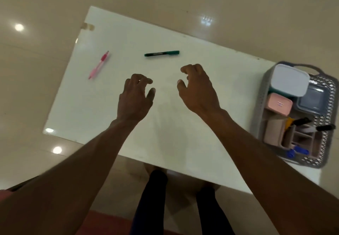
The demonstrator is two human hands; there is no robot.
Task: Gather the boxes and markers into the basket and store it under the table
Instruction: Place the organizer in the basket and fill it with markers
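A green marker (161, 53) lies on the white table (110, 106) just beyond my hands. Farther left lies a pink pen (99, 65). My left hand (134, 97) and my right hand (197, 88) hover over the middle of the table, fingers curled and apart, holding nothing. At the table's right end stands a grey latticed basket (328, 124). It holds a white-lidded box (289, 82), a pink box (278, 105), a grey box (313, 99) and a beige organiser (275, 132) with markers and blue-handled scissors.
The table stands on a glossy beige tiled floor (36, 88) with light reflections. My legs in dark trousers (156, 198) are at the table's near edge. The basket overhangs the near right corner slightly.
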